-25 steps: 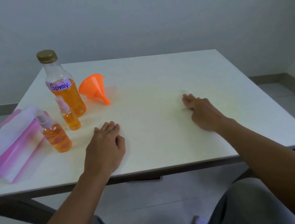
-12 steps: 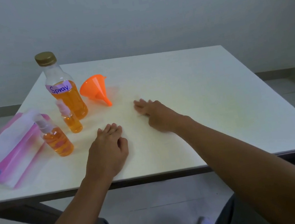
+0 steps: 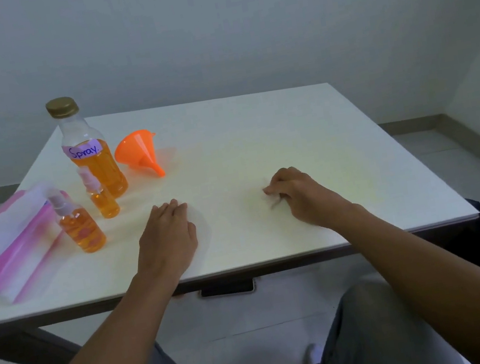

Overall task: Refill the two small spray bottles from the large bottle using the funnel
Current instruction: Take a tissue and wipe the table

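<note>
Pink-white soft pack [image 3: 5, 246] at table [image 3: 287, 129] left edge. Two small clear spray bottles [image 3: 81, 227] [image 3: 101, 195], orange liquid; tall capped bottle [image 3: 89, 150] behind; glossy orange cone funnel [image 3: 140, 152] on its side. All left of and beyond both hands. Left hand [image 3: 167, 238] flat, empty. Right hand [image 3: 301, 195] loosely curled, empty.

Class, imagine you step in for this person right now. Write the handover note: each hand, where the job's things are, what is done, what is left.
Left hand: palm down on the table, holding nothing.
Right hand: resting on the table, fingers curled and blurred; nothing seen in it.
Large bottle: upright at far left, labelled Spray, gold cap on, partly full of orange liquid.
Funnel: on its side, right of the large bottle.
Two small spray bottles: upright in front of the large bottle, spray tops on, both holding orange liquid.
Pink pack: at the left edge.
Done: nothing.
Left: open the bottles, seat the funnel, pour into each, recap.
</note>
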Demonstrator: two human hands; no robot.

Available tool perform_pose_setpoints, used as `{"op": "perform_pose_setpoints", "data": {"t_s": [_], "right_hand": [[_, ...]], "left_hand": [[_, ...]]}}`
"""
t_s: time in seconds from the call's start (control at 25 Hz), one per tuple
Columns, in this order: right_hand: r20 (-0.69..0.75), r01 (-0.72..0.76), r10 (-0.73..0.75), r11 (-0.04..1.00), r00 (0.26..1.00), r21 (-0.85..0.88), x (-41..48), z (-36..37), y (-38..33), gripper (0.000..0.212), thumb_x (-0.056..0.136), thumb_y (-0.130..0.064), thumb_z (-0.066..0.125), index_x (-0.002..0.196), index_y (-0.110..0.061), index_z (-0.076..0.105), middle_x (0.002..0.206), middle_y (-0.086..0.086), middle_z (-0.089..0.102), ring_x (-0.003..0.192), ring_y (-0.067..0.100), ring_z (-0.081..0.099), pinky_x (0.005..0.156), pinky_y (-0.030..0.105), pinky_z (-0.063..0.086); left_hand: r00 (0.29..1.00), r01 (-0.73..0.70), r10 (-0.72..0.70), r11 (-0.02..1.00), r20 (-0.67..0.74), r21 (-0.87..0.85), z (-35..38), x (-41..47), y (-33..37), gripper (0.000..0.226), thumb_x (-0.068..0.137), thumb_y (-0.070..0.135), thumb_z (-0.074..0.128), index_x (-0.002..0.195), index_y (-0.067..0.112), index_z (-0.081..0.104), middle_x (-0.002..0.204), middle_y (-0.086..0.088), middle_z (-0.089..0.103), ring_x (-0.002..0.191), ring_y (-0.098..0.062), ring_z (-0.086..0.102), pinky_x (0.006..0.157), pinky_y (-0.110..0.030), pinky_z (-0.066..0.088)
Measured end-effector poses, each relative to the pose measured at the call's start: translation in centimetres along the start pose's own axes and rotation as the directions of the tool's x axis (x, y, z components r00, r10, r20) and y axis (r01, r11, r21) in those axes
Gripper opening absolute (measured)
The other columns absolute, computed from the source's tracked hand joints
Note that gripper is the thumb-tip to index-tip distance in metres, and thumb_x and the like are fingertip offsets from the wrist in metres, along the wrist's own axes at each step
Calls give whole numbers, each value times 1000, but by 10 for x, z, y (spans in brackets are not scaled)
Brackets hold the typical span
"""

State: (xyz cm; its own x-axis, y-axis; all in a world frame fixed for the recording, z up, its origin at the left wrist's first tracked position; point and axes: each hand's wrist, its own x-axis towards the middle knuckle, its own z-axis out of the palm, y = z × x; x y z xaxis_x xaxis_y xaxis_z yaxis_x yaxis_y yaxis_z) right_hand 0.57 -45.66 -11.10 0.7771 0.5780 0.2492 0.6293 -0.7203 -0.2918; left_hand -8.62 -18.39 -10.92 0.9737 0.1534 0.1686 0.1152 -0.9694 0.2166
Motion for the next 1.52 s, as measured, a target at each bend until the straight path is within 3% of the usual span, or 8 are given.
{"op": "perform_pose_setpoints", "data": {"t_s": [0.24,0.4,0.52,0.8,1.0,1.2,1.32,1.52], "right_hand": [[-230,-356,371,929,900,105,-56,-44,32,17,96,-12,66,111,-14,72,103,0,65,94,14,52,87,31,49],[-315,-508,639,759,702,408,-107,-67,59,20,94,-27,69,114,-21,70,100,-11,67,86,2,62,73,7,47],[-291,-565,787,600,544,567,-136,-80,84,22,89,-35,74,110,-29,68,93,-11,70,83,5,68,73,20,57],[-345,-705,847,530,405,472,-142,-105,118,41,88,-59,65,104,-22,68,85,-5,72,77,7,66,63,18,44],[-181,-566,601,796,778,212,-147,-90,119,40,88,-42,72,126,-33,64,131,-10,60,118,12,55,100,31,45],[-305,-524,565,825,767,211,-147,-84,128,20,91,-21,71,110,-17,76,110,-2,72,95,6,63,84,4,40],[-434,-561,625,778,649,283,-159,-99,139,21,94,-22,68,113,-16,73,104,-5,70,81,0,59,69,-6,35],[-553,-644,817,515,166,566,-198,-103,180,27,98,-25,60,122,-16,69,110,0,70,92,11,63,77,10,43]], "left_hand": [[981,-194,193,974,-21,-121,3,-5,80,48,98,21,46,146,13,43,153,-5,41,144,-22,29,119,-28,9],[964,-244,264,936,45,-255,27,-5,135,47,99,26,44,146,21,43,155,2,37,148,-21,21,119,-35,18],[949,-278,309,917,67,-286,44,-2,153,44,99,27,45,142,20,49,153,3,40,146,-20,25,119,-34,20],[943,-313,333,906,21,-285,52,1,151,40,98,27,48,136,18,56,148,3,46,140,-18,36,116,-32,27],[943,-318,333,899,1,-300,50,-1,153,39,98,25,48,135,17,57,147,3,47,137,-13,39,111,-29,32],[942,-318,335,900,5,-297,50,-4,153,40,99,25,46,137,17,55,148,3,46,138,-13,37,113,-30,31],[943,-317,332,906,4,-280,50,-3,154,39,98,24,47,135,16,56,147,2,47,137,-13,38,112,-31,32],[947,-310,320,909,-10,-276,51,-3,157,39,97,23,48,134,16,57,146,2,49,136,-14,40,110,-32,34]]}}
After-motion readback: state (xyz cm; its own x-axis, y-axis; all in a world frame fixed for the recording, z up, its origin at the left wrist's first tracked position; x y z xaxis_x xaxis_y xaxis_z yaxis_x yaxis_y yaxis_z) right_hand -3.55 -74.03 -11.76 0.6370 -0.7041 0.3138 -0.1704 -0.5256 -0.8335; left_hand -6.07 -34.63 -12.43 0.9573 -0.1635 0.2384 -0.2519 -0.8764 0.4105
